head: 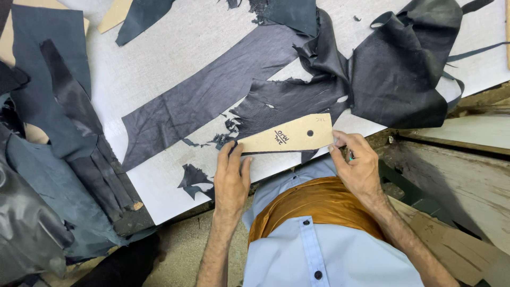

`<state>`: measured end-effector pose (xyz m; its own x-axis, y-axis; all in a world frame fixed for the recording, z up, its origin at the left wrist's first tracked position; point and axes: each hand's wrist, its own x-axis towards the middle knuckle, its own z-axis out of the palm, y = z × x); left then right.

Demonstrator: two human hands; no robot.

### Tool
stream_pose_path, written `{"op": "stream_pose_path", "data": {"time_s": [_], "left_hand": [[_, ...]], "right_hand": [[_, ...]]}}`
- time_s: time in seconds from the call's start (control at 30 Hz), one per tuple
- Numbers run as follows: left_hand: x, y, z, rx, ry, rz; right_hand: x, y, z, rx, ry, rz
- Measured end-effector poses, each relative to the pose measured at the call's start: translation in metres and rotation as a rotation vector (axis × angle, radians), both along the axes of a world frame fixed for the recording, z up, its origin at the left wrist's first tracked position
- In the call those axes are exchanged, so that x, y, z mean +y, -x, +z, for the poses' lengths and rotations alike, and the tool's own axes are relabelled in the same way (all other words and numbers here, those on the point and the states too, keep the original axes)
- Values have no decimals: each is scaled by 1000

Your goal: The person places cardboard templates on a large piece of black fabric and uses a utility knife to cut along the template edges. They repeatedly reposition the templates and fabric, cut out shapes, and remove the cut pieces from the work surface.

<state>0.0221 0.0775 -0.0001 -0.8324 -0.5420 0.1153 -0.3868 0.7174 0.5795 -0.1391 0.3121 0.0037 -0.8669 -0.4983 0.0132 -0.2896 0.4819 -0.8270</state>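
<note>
left hand (231,178) fingers flat, pressing tan cardboard template (287,135) | right hand (357,162) fingers pinching its other end | template on black leather piece (287,101) | grey tabletop (159,64)

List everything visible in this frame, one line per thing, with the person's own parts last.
cardboard template: one, tan with a punched hole, near table edge, on dark material
long leather strip: one, dark grey, centre of table
crumpled leather piece: one, black, upper right
leather offcuts: several, black, near table edge
stacked leather pieces: several, dark blue-grey, left
table: one, pale grey
shirt: one, light blue, bottom
orange cloth: one, at waist
left hand: pressing template's left end
right hand: holding template's right end
</note>
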Motion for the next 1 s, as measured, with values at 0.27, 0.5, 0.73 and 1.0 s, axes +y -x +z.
{"op": "stream_pose_path", "data": {"time_s": [0.27, 0.5, 0.73, 1.0], "left_hand": [[-29, -19, -14, -52, 157, -90], [-32, -20, -19, 13, 190, -126], [-26, -14, -18, -6, 163, -97], [-24, -11, -17, 38, 129, -72]], "right_hand": [[-20, -2, -1, -88, 20, 63], [-19, -5, 7, -203, -118, -26], [-9, -1, 5, 22, -118, 165], [-4, 8, 3, 4, -123, 177]]}}
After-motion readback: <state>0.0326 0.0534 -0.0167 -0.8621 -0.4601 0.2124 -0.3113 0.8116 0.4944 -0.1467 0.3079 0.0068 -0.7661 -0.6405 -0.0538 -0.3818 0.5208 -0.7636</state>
